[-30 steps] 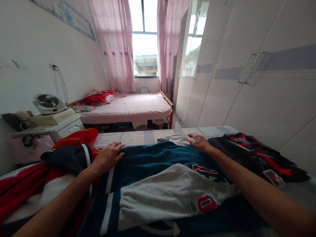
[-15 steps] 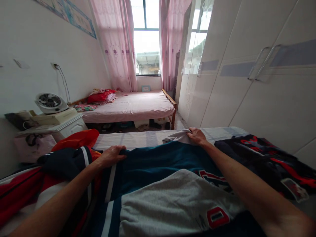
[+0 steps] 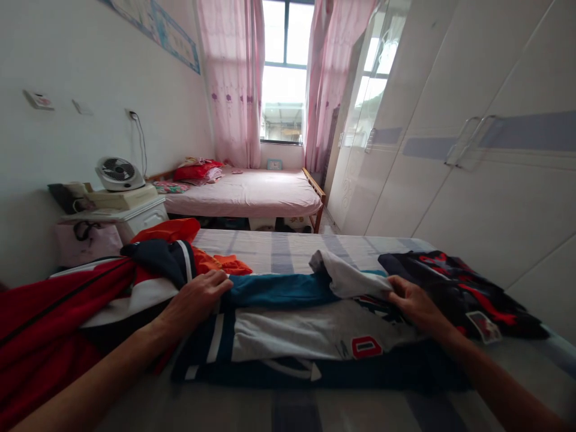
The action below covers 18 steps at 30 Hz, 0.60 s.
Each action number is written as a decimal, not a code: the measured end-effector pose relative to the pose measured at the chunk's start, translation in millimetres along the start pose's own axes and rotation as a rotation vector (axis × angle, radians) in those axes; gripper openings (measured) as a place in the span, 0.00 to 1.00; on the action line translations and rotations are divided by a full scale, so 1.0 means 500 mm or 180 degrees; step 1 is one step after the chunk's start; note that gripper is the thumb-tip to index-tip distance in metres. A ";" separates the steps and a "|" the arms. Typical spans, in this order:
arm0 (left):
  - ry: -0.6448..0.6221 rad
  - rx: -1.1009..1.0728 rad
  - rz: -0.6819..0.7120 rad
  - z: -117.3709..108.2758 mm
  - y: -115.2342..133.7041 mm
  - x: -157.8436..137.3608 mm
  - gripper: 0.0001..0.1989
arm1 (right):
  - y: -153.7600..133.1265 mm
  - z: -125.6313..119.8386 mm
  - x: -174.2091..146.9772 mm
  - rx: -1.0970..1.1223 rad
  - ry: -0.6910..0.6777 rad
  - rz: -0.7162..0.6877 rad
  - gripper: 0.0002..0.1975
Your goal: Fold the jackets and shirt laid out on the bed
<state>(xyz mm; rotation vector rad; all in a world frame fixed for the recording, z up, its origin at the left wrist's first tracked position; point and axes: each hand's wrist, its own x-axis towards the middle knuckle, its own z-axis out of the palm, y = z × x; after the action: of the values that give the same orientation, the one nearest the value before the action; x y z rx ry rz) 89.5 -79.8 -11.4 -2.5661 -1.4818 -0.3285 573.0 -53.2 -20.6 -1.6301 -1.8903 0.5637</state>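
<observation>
A teal, navy and grey shirt (image 3: 292,336) with red-edged lettering and white side stripes lies across the near bed, its far edge folded over toward me. My left hand (image 3: 207,292) is closed on the teal fold at the shirt's left end. At the right, my right hand (image 3: 407,300) pinches a pale grey part of the same shirt, which stands up in a loose flap. Left of the shirt is a heap of red, white and navy clothing (image 3: 103,294), with orange cloth (image 3: 168,231) behind it. Dark folded clothes with red print (image 3: 459,288) lie beyond my right hand.
The near bed has a white and blue checked sheet (image 3: 252,252). Further off stands a pink-covered bed (image 3: 256,195) below the curtained window. White wardrobe doors (image 3: 486,210) line the right side. A fan (image 3: 120,172) rests on a box on the white cabinet (image 3: 144,219) at left.
The shirt's far part has come toward me and folded over, so it covers less depth. Both hands keep hold; the right has moved right and nearer. The view has tilted and shifted left.
</observation>
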 end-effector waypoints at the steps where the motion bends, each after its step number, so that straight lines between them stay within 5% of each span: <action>1: -0.0082 0.0021 0.0020 0.006 0.005 -0.009 0.16 | 0.003 0.007 -0.015 -0.0013 -0.0043 0.0016 0.12; 7: -0.0103 0.0077 -0.0243 0.011 0.013 -0.022 0.19 | -0.031 0.007 -0.052 -0.0373 0.0131 -0.0079 0.13; 12: -0.0317 -0.0201 -0.0570 -0.004 0.001 -0.023 0.17 | -0.037 0.007 -0.077 -0.0556 -0.0543 -0.0080 0.14; 18: 0.0088 -0.0526 -0.0839 -0.019 0.016 0.037 0.19 | -0.029 0.017 -0.067 -0.0486 -0.0329 0.0090 0.22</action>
<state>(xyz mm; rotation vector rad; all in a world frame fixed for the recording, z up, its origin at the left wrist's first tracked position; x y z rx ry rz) 104.6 -70.9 2.8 -2.4727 -1.8586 -0.5387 559.6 -88.0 -22.7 -1.7569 -2.0318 0.5357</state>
